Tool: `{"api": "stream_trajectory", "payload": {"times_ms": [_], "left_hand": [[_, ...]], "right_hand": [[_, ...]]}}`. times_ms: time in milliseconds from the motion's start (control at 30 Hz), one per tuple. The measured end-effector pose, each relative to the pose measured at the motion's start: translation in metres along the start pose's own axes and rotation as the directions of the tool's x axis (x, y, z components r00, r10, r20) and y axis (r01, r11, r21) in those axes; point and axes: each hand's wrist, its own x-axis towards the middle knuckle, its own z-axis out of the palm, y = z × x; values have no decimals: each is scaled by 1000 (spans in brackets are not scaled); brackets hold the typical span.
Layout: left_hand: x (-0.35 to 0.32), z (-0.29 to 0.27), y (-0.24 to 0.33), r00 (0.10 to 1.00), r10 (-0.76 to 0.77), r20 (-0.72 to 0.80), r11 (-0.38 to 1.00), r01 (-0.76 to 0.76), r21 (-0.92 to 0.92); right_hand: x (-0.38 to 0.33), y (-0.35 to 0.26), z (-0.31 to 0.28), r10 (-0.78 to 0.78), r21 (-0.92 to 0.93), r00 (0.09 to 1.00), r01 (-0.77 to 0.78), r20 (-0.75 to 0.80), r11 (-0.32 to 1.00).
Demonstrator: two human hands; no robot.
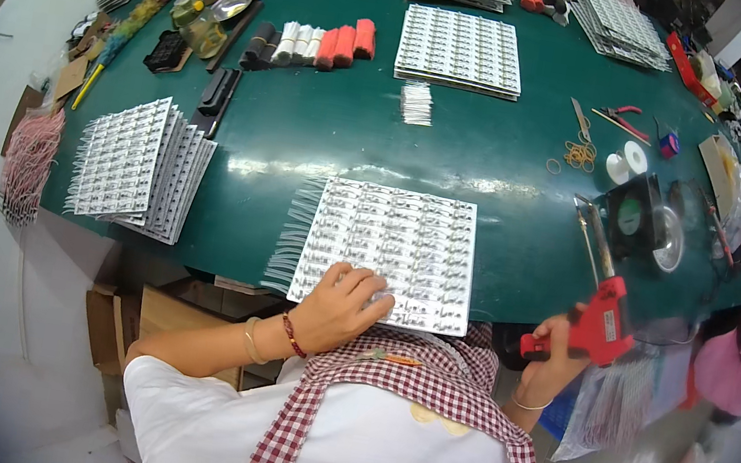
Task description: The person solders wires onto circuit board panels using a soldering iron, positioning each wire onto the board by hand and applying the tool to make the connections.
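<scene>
**Left hand (pixel 341 309) on the white board (pixel 397 245), red soldering gun (pixel 605 327) in the right hand (pixel 554 356)**

The green table (pixel 310 125) takes up most of what I see from here, its top curving away toward both walls. The white board lies on it at the near edge, right in front of the person, rows of small metallic parts covering its face and pale, thin wires (pixel 293 229) sticking out along its left side. To the left of it leans a stack of similar boards (pixel 120 158), fanned a little out of line; a far pile (pixel 462 49) sits squarely across the table.

The soldering gun is held off to the right, its metal nose pointing out over the table and apart from the board. The left hand rests on the board's near-left part with fingers bent (whether they pinch anything, I can't tell). The right hand's fingers are wrapped around the gun's handle.

Farther back stands a row of bundles, black (pixel 262 45), white (pixel 295 43) and red (pixel 346 42) ones side by side. A little clutch of white sticks (pixel 417 103) lies just before the far pile, and over on the right are a white spool (pixel 633 157) and, smallest, some tan rubber bands (pixel 579 155).
</scene>
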Motion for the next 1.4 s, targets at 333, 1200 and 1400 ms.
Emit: {"api": "stream_trajectory", "payload": {"times_ms": [333,1200,1400], "left_hand": [[50,-123,-87,884,-98,-458,982,161,100],[-238,-133,-208,613,-225,-757,633,683,365],[-248,-143,-222,574,-298,-763,478,781,402]], "right_hand": [[-11,-9,-7,-61,38,998,60,19,997],[-22,-1,19,112,-9,940,-116,321,993],[-25,0,25,97,22,955,-107,279,994]]}}
